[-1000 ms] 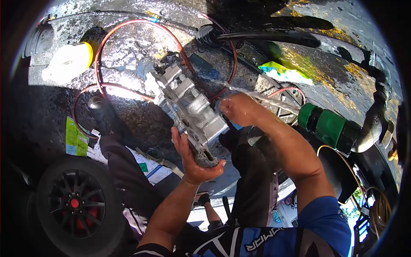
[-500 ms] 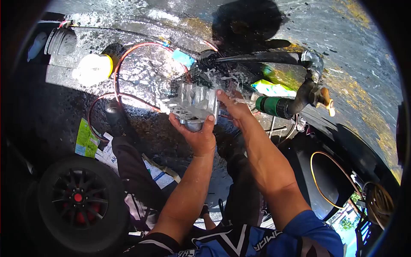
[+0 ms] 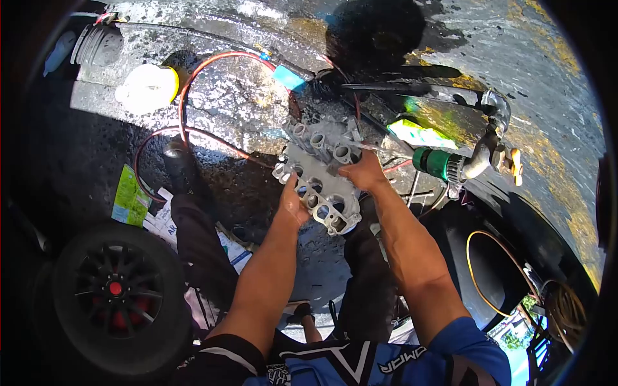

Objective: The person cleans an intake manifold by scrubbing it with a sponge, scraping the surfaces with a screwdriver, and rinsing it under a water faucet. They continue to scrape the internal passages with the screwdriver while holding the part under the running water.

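Note:
Both hands hold a grey metal engine intake manifold [image 3: 309, 164], its rows of round and oval ports facing up toward me. My left hand [image 3: 293, 203] grips its near left edge, with the thumb on top near the ports. Fingers of my right hand [image 3: 364, 171] are wrapped round its right side, partly hidden beneath it. Just to the right, a tap [image 3: 499, 154] on a dark pipe has a green hose connector [image 3: 432, 163] on its outlet. A thin stream of water [image 3: 393, 152] runs from the connector onto the manifold near my right hand.
A red hose [image 3: 215, 59] loops over the wet ground on the left. There, a white container with a yellow rim [image 3: 151, 89] stands in sunlight. A wheel with a black rim [image 3: 116, 289] lies at lower left. A bright green-yellow packet [image 3: 421, 135] sits behind the connector.
The manifold has turned from standing on edge with water splashing off it to lying flatter, ports up. My hands have moved with it, and the splashing has lessened.

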Demonstrator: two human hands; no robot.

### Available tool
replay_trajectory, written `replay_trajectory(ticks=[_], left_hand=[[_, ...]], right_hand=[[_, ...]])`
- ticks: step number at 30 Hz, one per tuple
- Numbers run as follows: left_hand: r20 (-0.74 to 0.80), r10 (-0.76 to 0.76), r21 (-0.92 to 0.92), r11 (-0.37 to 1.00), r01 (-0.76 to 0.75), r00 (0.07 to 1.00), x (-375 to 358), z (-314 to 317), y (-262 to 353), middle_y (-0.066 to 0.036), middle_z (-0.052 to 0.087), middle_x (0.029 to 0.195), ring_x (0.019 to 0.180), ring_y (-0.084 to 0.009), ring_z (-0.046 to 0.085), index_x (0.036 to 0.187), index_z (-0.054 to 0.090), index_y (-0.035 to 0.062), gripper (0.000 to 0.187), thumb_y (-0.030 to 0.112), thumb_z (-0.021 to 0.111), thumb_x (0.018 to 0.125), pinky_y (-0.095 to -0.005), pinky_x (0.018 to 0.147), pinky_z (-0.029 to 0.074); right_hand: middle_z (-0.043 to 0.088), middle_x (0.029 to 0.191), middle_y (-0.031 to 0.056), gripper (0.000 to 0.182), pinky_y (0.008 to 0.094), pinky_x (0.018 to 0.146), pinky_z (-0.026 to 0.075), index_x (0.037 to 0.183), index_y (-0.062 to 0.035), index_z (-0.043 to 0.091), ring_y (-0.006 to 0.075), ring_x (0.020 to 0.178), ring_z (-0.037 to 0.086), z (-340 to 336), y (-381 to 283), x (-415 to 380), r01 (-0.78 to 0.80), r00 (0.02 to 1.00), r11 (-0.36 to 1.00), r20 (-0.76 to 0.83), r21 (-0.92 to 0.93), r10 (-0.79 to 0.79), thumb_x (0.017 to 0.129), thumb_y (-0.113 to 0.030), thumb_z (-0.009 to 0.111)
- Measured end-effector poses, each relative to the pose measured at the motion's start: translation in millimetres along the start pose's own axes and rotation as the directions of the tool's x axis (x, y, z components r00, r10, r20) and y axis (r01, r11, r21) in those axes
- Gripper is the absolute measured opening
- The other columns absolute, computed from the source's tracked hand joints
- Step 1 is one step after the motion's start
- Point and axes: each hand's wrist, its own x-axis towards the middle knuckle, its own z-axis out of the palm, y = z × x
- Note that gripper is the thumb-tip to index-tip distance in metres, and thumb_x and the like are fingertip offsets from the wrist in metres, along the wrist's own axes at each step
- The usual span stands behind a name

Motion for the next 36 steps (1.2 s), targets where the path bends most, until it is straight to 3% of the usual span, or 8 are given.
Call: replay_trajectory(ticks=[5,8,11,15,23,29,33,36], left_hand=[[-0.309,0.058,0.434,0.897,0.086,0.949,-10.8,-16.5,6.8,-0.017,0.064,0.115,0.101,-0.0328,0.067,0.133,0.051,0.0003,0.048,0.032,0.062,0.098,-0.0496,0.084,0.057],[-0.118,0.760,0.993,0.085,0.083,0.640,-49.3,19.9,17.2,-0.021,0.052,0.140,0.128,-0.0335,0.053,0.148,0.040,-0.0026,0.082,0.043,0.072,0.088,-0.0490,0.108,0.042],[-0.070,0.314,0.890,0.449,-0.083,0.947,-22.3,58.0,41.2,-0.023,0.039,0.154,0.140,-0.0364,0.041,0.147,0.041,-0.0032,0.089,0.047,0.076,0.082,-0.0460,0.114,0.032],[0.003,-0.138,0.761,0.643,0.087,0.990,-36.4,100.4,66.7,-0.023,0.044,0.151,0.139,-0.0386,0.041,0.138,0.056,0.0052,0.073,0.047,0.076,0.081,-0.0506,0.113,0.032],[0.010,-0.009,0.618,0.786,0.001,1.000,-45.9,88.2,82.8,-0.004,0.072,0.100,0.088,-0.0237,0.067,0.113,0.066,0.0120,0.031,0.029,0.064,0.087,-0.0478,0.084,0.047],[0.057,0.042,0.539,0.840,-0.066,0.997,-41.5,69.4,73.8,-0.005,0.068,0.099,0.084,-0.0212,0.067,0.113,0.063,0.0064,0.028,0.018,0.063,0.087,-0.0432,0.077,0.054],[0.025,0.130,0.570,0.813,-0.120,0.991,-53.9,68.4,50.8,-0.005,0.066,0.099,0.086,-0.0219,0.067,0.115,0.059,0.0061,0.031,0.009,0.063,0.085,-0.0431,0.077,0.056],[0.077,0.102,0.526,0.841,-0.127,0.992,-55.5,58.7,44.5,-0.007,0.066,0.105,0.092,-0.0233,0.067,0.116,0.059,0.0059,0.034,0.005,0.063,0.082,-0.0464,0.079,0.057]], right_hand=[[0.039,0.140,0.0300,0.095,0.0402,0.110,0.042,0.136,0.0067,0.049,0.0429,0.133,0.042,35.6,34.8,-13.4,-0.013,0.986,0.982,-0.166,-0.187,-0.019,0.059,-0.034,0.087],[0.029,0.147,0.0316,0.095,0.0411,0.112,0.040,0.138,0.0068,0.046,0.0463,0.136,0.038,57.6,26.4,-31.4,-0.077,0.974,0.989,-0.223,-0.128,0.047,0.063,-0.035,0.086],[0.030,0.147,0.0329,0.094,0.0434,0.113,0.039,0.141,0.0039,0.045,0.0467,0.132,0.041,82.3,25.4,-42.3,-0.066,0.948,0.994,-0.317,-0.081,0.037,0.067,-0.035,0.087],[0.025,0.153,0.0318,0.081,0.0427,0.106,0.046,0.145,-0.0071,0.048,0.0426,0.130,0.048,69.1,24.7,-42.7,0.041,0.985,0.999,-0.167,0.024,-0.036,0.076,-0.035,0.084],[0.037,0.153,0.0211,0.049,0.0351,0.086,0.056,0.125,0.0011,0.065,0.0288,0.102,0.068,73.8,12.1,-35.4,0.255,0.938,0.966,-0.232,-0.043,-0.258,0.083,-0.020,0.079],[0.039,0.151,0.0248,0.085,0.0439,0.098,0.050,0.142,0.0038,0.045,0.0374,0.118,0.058,57.5,11.0,-31.0,-0.024,0.978,0.895,-0.175,0.446,0.113,0.076,-0.034,0.083],[0.050,0.138,0.0256,0.094,0.0398,0.101,0.048,0.138,0.0087,0.043,0.0336,0.121,0.057,87.1,40.4,20.6,0.069,0.850,0.994,-0.516,-0.085,-0.103,0.068,-0.029,0.092],[0.051,0.132,0.0250,0.096,0.0443,0.106,0.043,0.138,0.0061,0.044,0.0383,0.124,0.052,75.6,46.4,24.7,0.002,0.977,0.955,-0.204,0.297,0.061,0.066,-0.039,0.090]])
